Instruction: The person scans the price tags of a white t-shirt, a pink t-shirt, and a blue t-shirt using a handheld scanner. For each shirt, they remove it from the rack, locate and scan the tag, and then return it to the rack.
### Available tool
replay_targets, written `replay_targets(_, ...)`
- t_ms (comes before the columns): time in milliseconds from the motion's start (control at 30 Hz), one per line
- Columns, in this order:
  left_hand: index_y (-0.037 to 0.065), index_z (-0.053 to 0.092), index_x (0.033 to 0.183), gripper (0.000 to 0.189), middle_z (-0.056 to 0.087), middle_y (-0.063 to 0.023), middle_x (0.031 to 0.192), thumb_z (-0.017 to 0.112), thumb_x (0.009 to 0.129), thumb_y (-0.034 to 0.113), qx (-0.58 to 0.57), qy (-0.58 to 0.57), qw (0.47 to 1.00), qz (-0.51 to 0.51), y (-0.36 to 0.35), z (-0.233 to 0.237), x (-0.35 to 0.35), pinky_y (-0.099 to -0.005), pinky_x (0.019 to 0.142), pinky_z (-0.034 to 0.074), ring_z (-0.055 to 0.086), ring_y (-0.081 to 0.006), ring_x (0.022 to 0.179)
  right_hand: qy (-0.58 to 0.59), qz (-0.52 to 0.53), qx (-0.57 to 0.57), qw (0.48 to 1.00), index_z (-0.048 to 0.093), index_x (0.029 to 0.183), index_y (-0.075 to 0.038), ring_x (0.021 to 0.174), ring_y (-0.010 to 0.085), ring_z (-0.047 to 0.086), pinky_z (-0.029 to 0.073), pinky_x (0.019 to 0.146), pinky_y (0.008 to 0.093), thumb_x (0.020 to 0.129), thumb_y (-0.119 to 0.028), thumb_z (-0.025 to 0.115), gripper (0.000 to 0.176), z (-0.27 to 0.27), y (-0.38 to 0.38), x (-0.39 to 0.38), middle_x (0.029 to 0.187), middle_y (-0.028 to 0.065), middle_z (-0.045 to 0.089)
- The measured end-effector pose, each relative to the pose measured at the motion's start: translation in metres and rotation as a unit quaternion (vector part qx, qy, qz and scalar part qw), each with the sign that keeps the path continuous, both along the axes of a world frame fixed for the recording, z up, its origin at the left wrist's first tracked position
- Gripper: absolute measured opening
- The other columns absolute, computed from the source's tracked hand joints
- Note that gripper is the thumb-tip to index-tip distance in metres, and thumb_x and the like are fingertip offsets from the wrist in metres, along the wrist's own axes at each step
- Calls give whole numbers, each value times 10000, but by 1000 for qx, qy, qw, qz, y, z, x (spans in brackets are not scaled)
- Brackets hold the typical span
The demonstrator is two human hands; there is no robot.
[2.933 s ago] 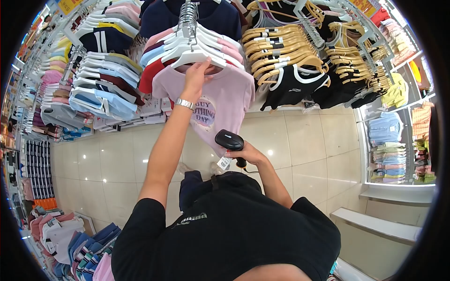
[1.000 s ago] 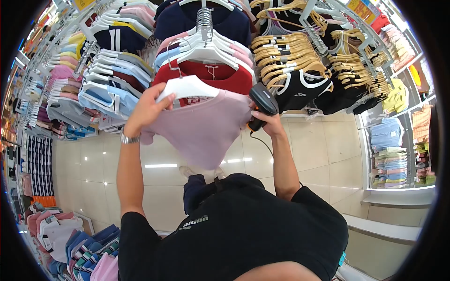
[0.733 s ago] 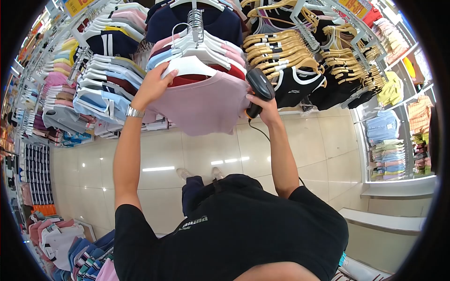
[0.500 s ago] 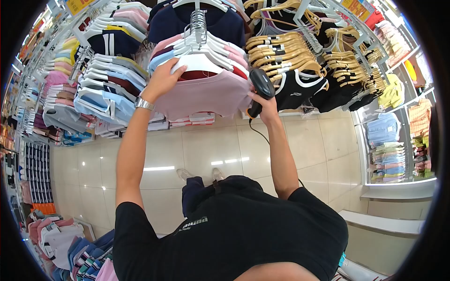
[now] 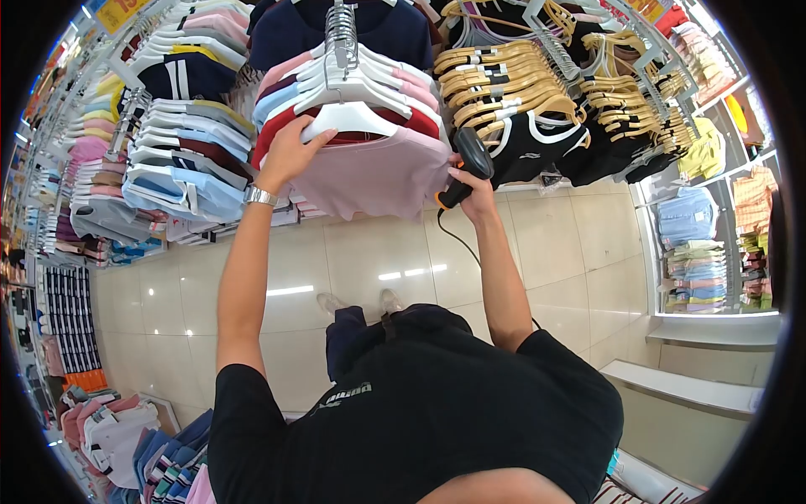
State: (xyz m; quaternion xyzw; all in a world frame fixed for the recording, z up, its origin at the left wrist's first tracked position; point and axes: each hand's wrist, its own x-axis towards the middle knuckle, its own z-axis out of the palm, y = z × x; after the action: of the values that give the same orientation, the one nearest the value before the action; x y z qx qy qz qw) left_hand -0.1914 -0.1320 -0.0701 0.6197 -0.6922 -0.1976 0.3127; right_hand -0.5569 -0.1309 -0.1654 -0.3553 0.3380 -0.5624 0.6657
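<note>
My left hand grips the white hanger of a pink T-shirt, held up against the front of a row of hung shirts on a rack arm. My right hand is closed around the handle of a black barcode scanner with an orange base, pressed against the shirt's right edge. The scanner's cable trails down toward my body. A metal watch is on my left wrist.
More racks surround me: light blue and grey shirts at left, black tops on wooden hangers at right. Folded stacks fill shelves at far right. Beige tiled floor lies below, with a white ledge lower right.
The pink shirt came off the rack, was turned so its plain back faces me, and now sits at the row's front again. My right hand rose with the scanner to the shirt's side.
</note>
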Motion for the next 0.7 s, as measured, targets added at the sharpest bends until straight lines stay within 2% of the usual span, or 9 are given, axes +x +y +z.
replay_targets(133, -10, 633, 1032, 548, 659, -151, 936, 767, 805, 471, -17, -17, 999, 39, 5, -17, 19, -370, 822, 479, 617, -286, 855, -19, 48, 2, 999, 636, 1139, -56, 927, 151, 590, 465, 820, 316, 739, -2, 738, 416, -3, 11, -3, 1032, 30, 651)
replay_targets(267, 2, 641, 1014, 525, 683, -158, 949, 813, 764, 430, 101, -24, 992, 78, 14, -40, 54, -353, 817, 491, 643, -247, 857, 23, 66, -10, 997, 630, 1158, -58, 957, 144, 564, 444, 855, 313, 730, 5, 738, 446, -22, 12, -6, 1060, 25, 646)
replay_targets(300, 3, 654, 1065, 538, 701, -145, 963, 826, 756, 409, 146, -2, 986, 84, 21, -32, 56, -345, 826, 497, 660, -228, 874, 29, 71, -8, 997, 632, 1159, -57, 971, 145, 563, 440, 863, 312, 727, 5, 739, 450, -23, 11, -6, 1063, 27, 647)
replay_targets(400, -15, 648, 1142, 569, 701, -111, 1003, 818, 780, 389, 189, 158, 966, 81, 41, -45, 74, -332, 843, 496, 649, -209, 938, 27, 85, 7, 996, 634, 1166, -55, 1010, 153, 563, 434, 884, 309, 720, 5, 741, 463, -25, 14, -7, 1077, 36, 650)
replay_targets(467, -32, 597, 1225, 596, 678, -98, 1086, 815, 799, 324, 197, 280, 937, 66, 47, -95, 99, -328, 873, 494, 629, -203, 1003, -4, 94, 26, 995, 632, 1179, -50, 1031, 162, 570, 437, 892, 310, 718, 5, 741, 477, -25, 16, -5, 1092, 46, 654)
replay_targets(500, -40, 572, 1266, 614, 666, -92, 1128, 813, 808, 291, 198, 340, 917, 59, 50, -118, 107, -326, 887, 494, 619, -200, 1036, -14, 104, 27, 994, 624, 1194, -46, 1038, 167, 574, 446, 903, 321, 722, 9, 730, 486, -28, 15, -6, 1108, 53, 654)
replay_targets(600, -46, 394, 1413, 754, 574, -104, 1295, 802, 815, 166, 218, 513, 828, 54, 81, -145, 91, -349, 964, 483, 565, -198, 1154, -60, 131, 41, 989, 596, 1238, -36, 1059, 186, 585, 474, 934, 359, 735, 21, 694, 516, -39, 18, -9, 1153, 72, 652)
replay_targets(700, -35, 368, 1429, 740, 544, -116, 1342, 773, 827, 109, 279, 514, 806, 85, 105, -184, 70, -382, 1043, 442, 547, -235, 1211, -135, 158, 68, 976, 548, 1295, -32, 1067, 221, 605, 500, 980, 421, 748, 29, 643, 558, -50, 28, -11, 1206, 101, 637)
